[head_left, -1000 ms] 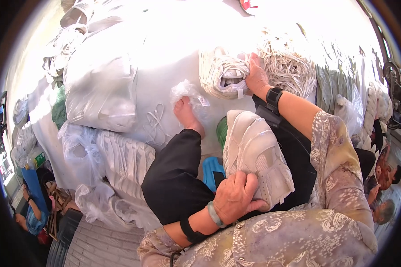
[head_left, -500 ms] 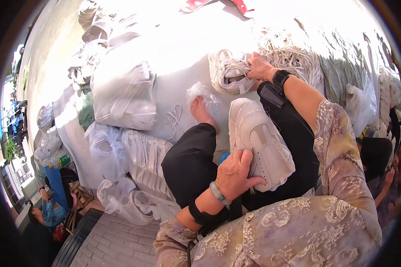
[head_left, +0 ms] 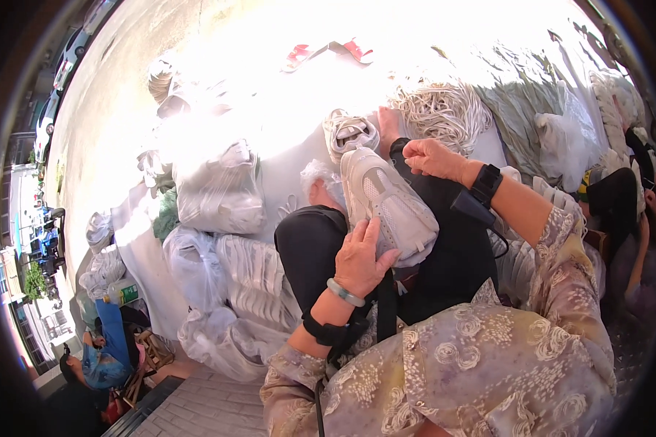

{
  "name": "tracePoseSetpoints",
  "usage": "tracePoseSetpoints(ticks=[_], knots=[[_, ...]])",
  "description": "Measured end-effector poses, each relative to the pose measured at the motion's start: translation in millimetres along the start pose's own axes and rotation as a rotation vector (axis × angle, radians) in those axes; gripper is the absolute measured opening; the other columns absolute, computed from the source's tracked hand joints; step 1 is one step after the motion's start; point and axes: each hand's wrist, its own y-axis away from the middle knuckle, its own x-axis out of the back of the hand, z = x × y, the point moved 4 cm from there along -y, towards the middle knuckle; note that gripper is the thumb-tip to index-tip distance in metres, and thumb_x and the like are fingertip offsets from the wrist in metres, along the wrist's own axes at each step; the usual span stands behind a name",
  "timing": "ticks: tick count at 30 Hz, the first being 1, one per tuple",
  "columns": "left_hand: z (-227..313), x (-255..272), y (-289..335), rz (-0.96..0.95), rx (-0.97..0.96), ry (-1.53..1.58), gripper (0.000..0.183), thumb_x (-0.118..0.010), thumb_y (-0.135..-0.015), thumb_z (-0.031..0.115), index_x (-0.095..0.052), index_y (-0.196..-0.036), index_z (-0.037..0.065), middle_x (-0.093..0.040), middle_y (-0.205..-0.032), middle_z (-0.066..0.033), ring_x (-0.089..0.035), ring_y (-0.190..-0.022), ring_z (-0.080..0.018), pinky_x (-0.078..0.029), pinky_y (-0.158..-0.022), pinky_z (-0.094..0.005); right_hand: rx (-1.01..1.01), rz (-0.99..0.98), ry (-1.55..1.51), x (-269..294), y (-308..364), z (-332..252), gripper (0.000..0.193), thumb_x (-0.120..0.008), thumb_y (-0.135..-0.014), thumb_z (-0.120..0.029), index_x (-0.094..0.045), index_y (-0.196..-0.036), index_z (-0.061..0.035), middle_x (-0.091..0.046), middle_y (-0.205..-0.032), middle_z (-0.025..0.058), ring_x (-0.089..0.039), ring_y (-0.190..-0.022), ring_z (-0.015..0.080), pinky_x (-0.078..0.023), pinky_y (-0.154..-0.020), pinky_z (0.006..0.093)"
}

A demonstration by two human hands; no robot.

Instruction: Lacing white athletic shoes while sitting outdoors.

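A whitish shoe [head_left: 386, 200] with a mesh panel and eyelet holes lies across my lap, over my dark trousers. My left hand [head_left: 361, 255] rests against its near left side, fingers stretched out and thumb apart, over the end closest to me. My right hand [head_left: 436, 158] hovers above my right knee, just right of the shoe's far end. Its fingers are curled in a pinch; anything between them is too small to make out. Past the lap shoe, another whitish shoe [head_left: 350, 132] with its opening visible sits on the pale ground sheet.
A heap of white laces [head_left: 444, 115] lies beyond my right hand. To the left are a plastic-wrapped bundle [head_left: 222, 186] and rows of pale shoe pieces [head_left: 255, 273]. A clear bag [head_left: 565, 135] lies right. Red-and-white sandals [head_left: 328, 54] lie far off. People sit at both sides.
My right hand has come away from the far shoe and back over my knee. The lap shoe has shifted forward, and my left hand's fingers have straightened on it. The view has also shifted.
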Motion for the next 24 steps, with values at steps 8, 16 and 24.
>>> tracePoseSetpoints(ticks=[8,16,24], knots=[[17,-23,18,-0.061,-0.051,-0.306,0.081,-0.072,-0.065,0.026,-0.030,-0.129,-0.001,-0.039,-0.121,-0.0330,-0.053,-0.094,-0.0423,-0.048,-0.078,-0.0421,0.501,0.417,0.249,-68,125,-5,0.024,-0.059,-0.084,-0.019,-0.057,-0.098,0.0007,-0.057,-0.083,0.0025,-0.053,-0.077,0.0107,-0.044,-0.066,0.0240],[1,-28,16,0.047,-0.127,-0.437,0.072,-0.060,-0.066,0.011,-0.031,-0.131,0.005,-0.046,-0.112,-0.0275,-0.055,-0.087,-0.0405,-0.050,-0.071,-0.0426,0.405,0.269,-0.674,-63,91,32,0.021,-0.053,-0.086,-0.017,-0.057,-0.089,0.0031,-0.057,-0.074,0.0042,-0.051,-0.067,0.0108,-0.044,-0.065,0.0283],[-11,-19,3,0.071,-0.168,-0.365,0.064,-0.056,-0.070,0.009,-0.035,-0.130,0.005,-0.050,-0.106,-0.0209,-0.054,-0.087,-0.0391,-0.047,-0.074,-0.0423,0.093,0.314,-0.036,-35,2,77,0.044,-0.035,-0.092,-0.034,-0.056,-0.094,0.0037,-0.058,-0.084,0.0105,-0.055,-0.081,0.0204,-0.043,-0.068,0.0336]])
